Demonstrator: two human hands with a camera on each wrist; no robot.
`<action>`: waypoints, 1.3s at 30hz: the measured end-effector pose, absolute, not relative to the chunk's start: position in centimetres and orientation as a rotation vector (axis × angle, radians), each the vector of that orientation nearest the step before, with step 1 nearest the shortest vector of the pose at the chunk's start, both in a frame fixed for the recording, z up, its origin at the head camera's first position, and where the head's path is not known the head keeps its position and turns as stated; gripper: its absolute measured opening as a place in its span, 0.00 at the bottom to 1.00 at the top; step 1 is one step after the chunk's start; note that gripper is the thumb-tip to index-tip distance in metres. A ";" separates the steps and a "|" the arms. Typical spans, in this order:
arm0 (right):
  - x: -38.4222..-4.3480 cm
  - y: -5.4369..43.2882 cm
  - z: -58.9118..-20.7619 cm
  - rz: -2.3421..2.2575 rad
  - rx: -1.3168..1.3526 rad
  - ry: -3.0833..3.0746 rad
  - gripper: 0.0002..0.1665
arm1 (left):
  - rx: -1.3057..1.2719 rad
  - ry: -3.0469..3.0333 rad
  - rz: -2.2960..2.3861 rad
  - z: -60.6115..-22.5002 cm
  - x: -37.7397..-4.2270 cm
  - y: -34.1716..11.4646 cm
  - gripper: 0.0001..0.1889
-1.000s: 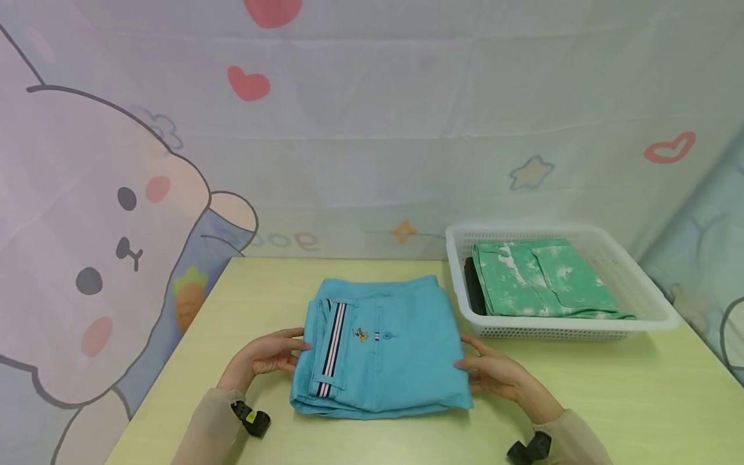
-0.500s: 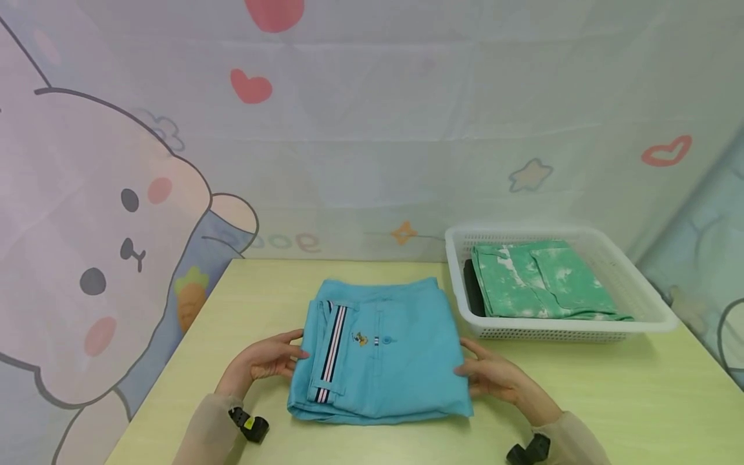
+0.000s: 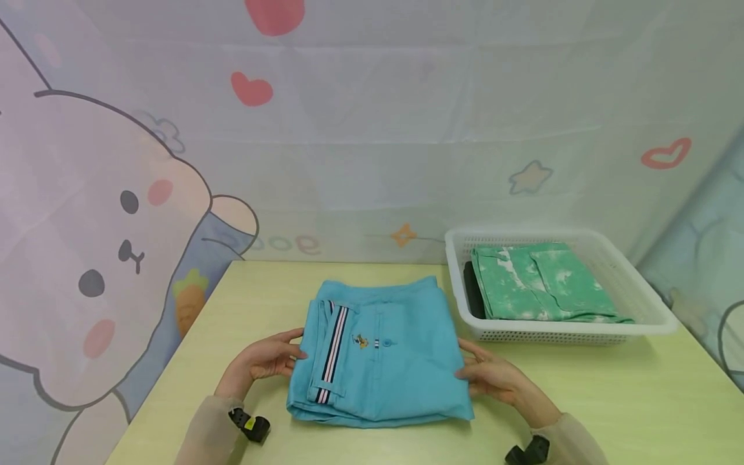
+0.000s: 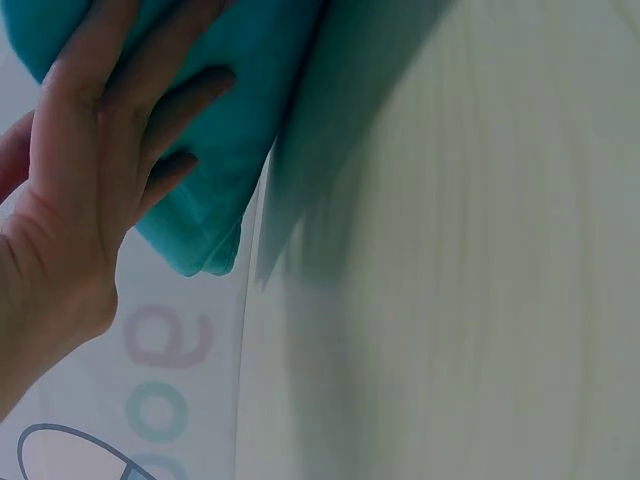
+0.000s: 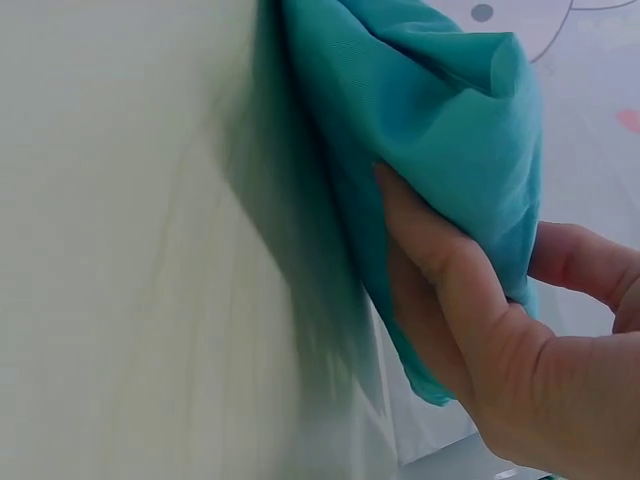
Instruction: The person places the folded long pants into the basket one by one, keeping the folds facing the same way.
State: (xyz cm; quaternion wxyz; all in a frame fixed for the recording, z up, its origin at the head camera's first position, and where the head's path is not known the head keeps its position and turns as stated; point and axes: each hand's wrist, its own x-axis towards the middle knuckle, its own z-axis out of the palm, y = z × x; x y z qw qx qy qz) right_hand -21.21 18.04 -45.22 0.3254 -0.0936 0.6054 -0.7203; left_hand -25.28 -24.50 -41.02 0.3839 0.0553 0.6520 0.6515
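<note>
Folded blue pants (image 3: 407,368) lie in front of me, with a striped waistband strip, a small embroidered figure and a buttoned pocket facing up. My left hand (image 3: 264,361) grips their left edge, thumb on top; in the left wrist view its fingers (image 4: 150,95) spread along the underside of the cloth (image 4: 225,130). At the opposite edge my right hand (image 3: 496,374) pinches the pants between thumb and fingers. The right wrist view shows the bulky fold (image 5: 450,130) between that thumb and the fingers (image 5: 440,260). Shadow falls on the table beneath the cloth in both wrist views.
A white perforated plastic basket (image 3: 651,310) stands at the back right of the pale yellow table (image 3: 581,387). Inside it lie a folded green-and-white garment (image 3: 546,281) and something black (image 3: 473,290) at its left. A printed curtain (image 3: 372,129) hangs behind.
Compared with a second ago, the pants' front edge sits slightly nearer to me in the head view. Both hands keep their hold at the sides; the whole view has shifted slightly.
</note>
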 end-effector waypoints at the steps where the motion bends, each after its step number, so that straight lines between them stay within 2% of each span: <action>1: -21.2 18.0 -45.2 -1.890 -0.247 1.582 0.51 | 0.140 1.661 1.663 -41.0 -25.3 -24.5 0.40; 39: -21.0 17.8 -44.0 -1.890 -0.332 1.528 0.50 | 0.236 1.560 1.720 -39.6 -24.4 -25.1 0.41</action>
